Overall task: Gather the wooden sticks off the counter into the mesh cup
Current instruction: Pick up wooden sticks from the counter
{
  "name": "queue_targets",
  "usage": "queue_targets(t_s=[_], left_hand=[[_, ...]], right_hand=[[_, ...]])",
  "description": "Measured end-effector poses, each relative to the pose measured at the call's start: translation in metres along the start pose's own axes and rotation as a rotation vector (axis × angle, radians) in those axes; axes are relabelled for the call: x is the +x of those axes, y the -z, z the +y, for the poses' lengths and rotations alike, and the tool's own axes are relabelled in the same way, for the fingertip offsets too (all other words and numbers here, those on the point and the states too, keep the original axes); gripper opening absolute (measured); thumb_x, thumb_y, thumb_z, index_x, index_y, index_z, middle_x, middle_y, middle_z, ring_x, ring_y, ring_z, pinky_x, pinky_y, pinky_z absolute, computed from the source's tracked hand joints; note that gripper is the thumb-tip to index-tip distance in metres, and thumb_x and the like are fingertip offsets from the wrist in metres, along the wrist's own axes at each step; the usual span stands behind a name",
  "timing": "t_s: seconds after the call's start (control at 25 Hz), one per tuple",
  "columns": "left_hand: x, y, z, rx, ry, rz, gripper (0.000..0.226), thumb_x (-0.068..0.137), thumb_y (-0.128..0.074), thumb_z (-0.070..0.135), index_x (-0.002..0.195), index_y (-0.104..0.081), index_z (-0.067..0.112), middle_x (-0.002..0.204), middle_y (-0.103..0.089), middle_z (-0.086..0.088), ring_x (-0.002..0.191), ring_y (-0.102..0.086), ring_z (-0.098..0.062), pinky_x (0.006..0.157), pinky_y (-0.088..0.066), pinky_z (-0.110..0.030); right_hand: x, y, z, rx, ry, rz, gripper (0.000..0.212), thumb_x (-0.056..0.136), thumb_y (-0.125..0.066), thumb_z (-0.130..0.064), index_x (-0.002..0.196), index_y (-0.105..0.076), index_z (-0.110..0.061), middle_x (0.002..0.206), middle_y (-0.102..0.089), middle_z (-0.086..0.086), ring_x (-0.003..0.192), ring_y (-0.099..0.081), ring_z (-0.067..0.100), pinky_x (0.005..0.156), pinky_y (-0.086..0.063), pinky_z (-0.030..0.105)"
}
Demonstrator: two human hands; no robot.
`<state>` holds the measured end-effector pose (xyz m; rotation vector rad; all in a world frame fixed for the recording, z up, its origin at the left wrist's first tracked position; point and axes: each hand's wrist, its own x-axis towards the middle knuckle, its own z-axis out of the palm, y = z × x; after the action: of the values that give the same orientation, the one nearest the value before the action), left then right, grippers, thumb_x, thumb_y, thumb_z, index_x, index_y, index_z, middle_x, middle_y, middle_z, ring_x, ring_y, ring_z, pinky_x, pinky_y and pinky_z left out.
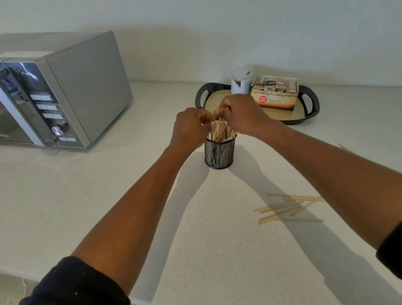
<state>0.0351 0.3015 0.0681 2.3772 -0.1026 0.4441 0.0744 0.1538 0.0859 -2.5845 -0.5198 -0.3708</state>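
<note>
Nearest me, a loose scatter of thin pale wooden sticks [286, 207] is lying on the speckled white counter [221, 252], waiting to be gathered. Farther off, my left hand [188, 125] and right hand [241, 113] are pinching stick tops in the black wire-mesh cup [219, 153], already well filled.

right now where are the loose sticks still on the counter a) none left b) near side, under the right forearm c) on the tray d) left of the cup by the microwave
b: the loose sticks lie on the counter nearer than the cup, beside the right forearm.
</note>
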Motion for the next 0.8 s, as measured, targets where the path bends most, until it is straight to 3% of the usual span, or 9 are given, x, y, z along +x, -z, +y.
queue_targets(t_s=[0.16, 0.32, 0.4, 0.48, 0.6, 0.72, 0.8], left_hand=[[-0.013, 0.002, 0.012, 0.017, -0.090, 0.134, 0.020, 0.091, -0.063, 0.014, 0.109, -0.072, 0.015, 0.106, -0.071, -0.001, 0.086, -0.062, -0.006, 0.078, -0.047, -0.019], [-0.050, -0.011, 0.035, -0.004, -0.379, 0.263, 0.016, 0.090, -0.061, 0.013, 0.101, -0.072, 0.016, 0.097, -0.069, 0.000, 0.083, -0.059, -0.008, 0.074, -0.045, -0.018], [-0.074, -0.028, 0.042, -0.010, -0.455, 0.164, 0.016, 0.091, -0.061, 0.014, 0.102, -0.071, 0.017, 0.097, -0.068, 0.001, 0.082, -0.057, -0.008, 0.074, -0.043, -0.018], [-0.095, -0.048, 0.045, 0.003, -0.424, -0.079, 0.019, 0.091, -0.063, 0.022, 0.109, -0.069, 0.020, 0.104, -0.067, 0.003, 0.082, -0.054, -0.005, 0.075, -0.044, -0.020], [-0.119, -0.079, 0.044, 0.148, -0.326, -0.446, 0.046, 0.087, -0.067, 0.042, 0.128, -0.061, 0.023, 0.124, -0.060, 0.002, 0.106, -0.056, -0.013, 0.091, -0.047, -0.031], [-0.134, -0.101, 0.047, 0.374, -0.354, -0.526, 0.066, 0.082, -0.065, 0.056, 0.138, -0.050, 0.024, 0.133, -0.054, 0.001, 0.116, -0.050, -0.019, 0.096, -0.045, -0.039], [-0.138, -0.109, 0.049, 0.428, -0.358, -0.513, 0.067, 0.080, -0.066, 0.057, 0.136, -0.051, 0.023, 0.132, -0.053, 0.000, 0.113, -0.050, -0.021, 0.093, -0.045, -0.041]], right_hand=[[-0.008, 0.015, 0.009, 0.073, 0.038, 0.136, 0.022, 0.097, -0.052, -0.025, 0.096, -0.068, -0.009, 0.096, -0.067, 0.006, 0.086, -0.058, 0.018, 0.071, -0.036, 0.026], [-0.042, 0.033, 0.033, 0.098, 0.041, 0.204, 0.018, 0.097, -0.051, -0.021, 0.093, -0.065, -0.009, 0.092, -0.064, 0.002, 0.084, -0.055, 0.016, 0.070, -0.037, 0.028], [-0.067, 0.036, 0.053, 0.123, 0.029, 0.145, 0.014, 0.095, -0.051, -0.018, 0.090, -0.063, -0.015, 0.092, -0.064, -0.001, 0.085, -0.057, 0.016, 0.072, -0.041, 0.030], [-0.094, 0.034, 0.077, 0.074, -0.011, 0.026, 0.013, 0.094, -0.053, -0.017, 0.094, -0.066, -0.015, 0.096, -0.068, 0.000, 0.090, -0.061, 0.018, 0.078, -0.048, 0.032], [-0.136, 0.024, 0.108, -0.089, -0.044, -0.210, 0.019, 0.094, -0.057, -0.013, 0.109, -0.068, -0.016, 0.106, -0.068, 0.002, 0.096, -0.063, 0.018, 0.085, -0.050, 0.030], [-0.174, 0.019, 0.123, -0.183, -0.041, -0.329, 0.026, 0.093, -0.060, -0.013, 0.118, -0.065, -0.016, 0.111, -0.062, 0.002, 0.100, -0.060, 0.020, 0.087, -0.049, 0.030], [-0.193, 0.020, 0.126, -0.190, 0.010, -0.376, 0.020, 0.090, -0.060, -0.011, 0.109, -0.066, -0.013, 0.105, -0.059, 0.004, 0.098, -0.058, 0.024, 0.082, -0.047, 0.030]])
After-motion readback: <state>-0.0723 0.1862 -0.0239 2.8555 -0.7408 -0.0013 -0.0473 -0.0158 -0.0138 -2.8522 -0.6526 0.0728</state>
